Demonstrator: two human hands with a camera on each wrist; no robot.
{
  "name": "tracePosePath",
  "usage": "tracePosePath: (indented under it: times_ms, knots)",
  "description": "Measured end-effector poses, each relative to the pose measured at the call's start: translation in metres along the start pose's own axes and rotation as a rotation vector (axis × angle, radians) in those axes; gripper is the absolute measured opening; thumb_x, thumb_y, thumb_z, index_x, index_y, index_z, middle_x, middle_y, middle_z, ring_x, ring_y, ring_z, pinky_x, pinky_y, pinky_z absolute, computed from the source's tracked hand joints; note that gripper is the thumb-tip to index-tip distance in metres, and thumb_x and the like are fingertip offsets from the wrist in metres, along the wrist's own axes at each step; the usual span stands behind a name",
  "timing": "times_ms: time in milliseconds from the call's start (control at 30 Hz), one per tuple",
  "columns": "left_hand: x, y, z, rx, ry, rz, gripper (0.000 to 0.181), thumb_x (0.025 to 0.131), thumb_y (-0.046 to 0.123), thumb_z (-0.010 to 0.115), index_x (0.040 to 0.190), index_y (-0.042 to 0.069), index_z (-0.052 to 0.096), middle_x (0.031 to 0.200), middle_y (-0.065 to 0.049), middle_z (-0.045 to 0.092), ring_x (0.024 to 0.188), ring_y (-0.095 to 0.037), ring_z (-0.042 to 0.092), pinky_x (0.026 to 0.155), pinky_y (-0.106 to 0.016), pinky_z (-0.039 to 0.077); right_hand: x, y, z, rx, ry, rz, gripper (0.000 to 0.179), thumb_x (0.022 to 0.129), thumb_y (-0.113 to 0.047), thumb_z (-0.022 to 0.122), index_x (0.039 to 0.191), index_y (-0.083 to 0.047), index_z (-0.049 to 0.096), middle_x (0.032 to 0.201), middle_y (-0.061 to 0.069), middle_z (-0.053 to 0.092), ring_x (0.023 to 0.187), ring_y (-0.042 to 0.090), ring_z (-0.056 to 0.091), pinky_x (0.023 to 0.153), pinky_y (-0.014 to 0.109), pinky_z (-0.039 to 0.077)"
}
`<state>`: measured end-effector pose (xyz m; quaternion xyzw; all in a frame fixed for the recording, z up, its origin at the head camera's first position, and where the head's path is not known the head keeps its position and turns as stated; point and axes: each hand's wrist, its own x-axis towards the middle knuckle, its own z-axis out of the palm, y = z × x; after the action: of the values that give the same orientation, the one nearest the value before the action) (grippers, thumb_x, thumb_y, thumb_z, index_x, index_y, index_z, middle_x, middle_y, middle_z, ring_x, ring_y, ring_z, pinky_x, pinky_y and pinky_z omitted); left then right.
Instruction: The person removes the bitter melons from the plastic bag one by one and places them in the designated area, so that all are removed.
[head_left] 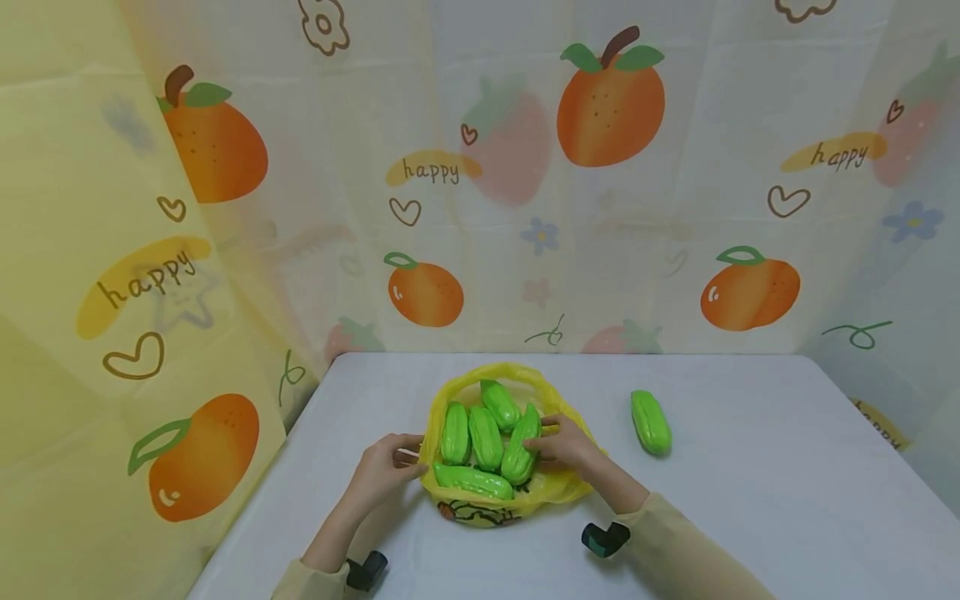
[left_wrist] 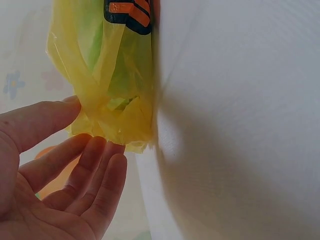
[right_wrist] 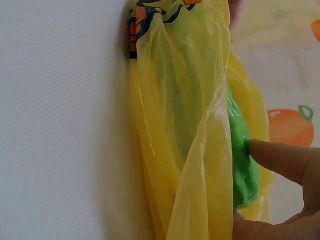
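Note:
A yellow plastic bag (head_left: 558, 492) sits on the table with its mouth spread wide. Several glossy green toy cucumbers (head_left: 485, 437) lie inside. Over the right part of the bag, my right hand (head_left: 566, 443) pinches one cucumber (head_left: 521, 450) that leans near the rim. In the right wrist view, the thumb (right_wrist: 277, 157) presses that cucumber's side, and the other fingers are partly hidden behind the bag. At the bag's left edge my left hand (head_left: 381, 471) touches the yellow plastic, its fingers loosely bent and thumb apart from them, as the left wrist view shows.
Another green cucumber (head_left: 651, 422) lies alone on the white table (head_left: 750, 500), right of the bag. Behind the table hangs a cloth (head_left: 630, 250) printed with fruit. Each wrist carries a small dark device, such as the one (head_left: 606, 540) under the right sleeve.

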<state>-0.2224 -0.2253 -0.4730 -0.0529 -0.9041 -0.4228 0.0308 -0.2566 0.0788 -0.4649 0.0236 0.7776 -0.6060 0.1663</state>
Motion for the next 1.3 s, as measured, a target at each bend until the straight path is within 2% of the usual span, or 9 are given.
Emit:
tracePosePath:
  times_ms: [100, 400, 700, 1300]
  knots:
    - [-0.0005, -0.0003, -0.0001, 0.003, -0.008, 0.011, 0.040, 0.077, 0.012, 0.077, 0.116, 0.009, 0.067, 0.106, -0.008, 0.066, 0.087, -0.020, 0.066, 0.071, -0.031, 0.056, 0.0003, -0.0001, 0.0004, -0.002, 0.002, -0.001, 0.068, 0.083, -0.010, 0.071, 0.135, 0.010, 0.033, 0.119, 0.031, 0.053, 0.094, 0.033, 0.065, 0.079, 0.041, 0.057]
    - [0.0002, -0.0015, 0.0002, -0.006, -0.004, -0.010, 0.041, 0.077, 0.012, 0.077, 0.116, 0.011, 0.067, 0.105, -0.006, 0.066, 0.087, -0.018, 0.066, 0.071, -0.031, 0.056, 0.0013, 0.0004, 0.0033, -0.036, 0.021, -0.003, 0.065, 0.082, -0.014, 0.073, 0.131, 0.010, 0.038, 0.114, 0.026, 0.056, 0.091, 0.028, 0.066, 0.080, 0.038, 0.057]
    - [0.0002, -0.0029, 0.0002, 0.004, 0.002, -0.014, 0.041, 0.077, 0.013, 0.077, 0.116, 0.012, 0.067, 0.104, -0.004, 0.066, 0.087, -0.018, 0.066, 0.071, -0.031, 0.056, 0.0007, -0.0003, 0.0043, -0.060, 0.022, -0.005, 0.068, 0.081, -0.017, 0.074, 0.131, 0.011, 0.038, 0.115, 0.026, 0.055, 0.094, 0.029, 0.066, 0.081, 0.039, 0.057]
    - [-0.0002, -0.0025, 0.0002, 0.001, 0.001, -0.009, 0.041, 0.077, 0.013, 0.077, 0.117, 0.011, 0.067, 0.105, -0.005, 0.066, 0.087, -0.018, 0.066, 0.072, -0.031, 0.057, -0.0052, -0.0066, -0.0016, -0.011, 0.022, -0.033, 0.067, 0.082, -0.016, 0.073, 0.134, 0.009, 0.038, 0.114, 0.028, 0.059, 0.091, 0.030, 0.067, 0.078, 0.041, 0.057]
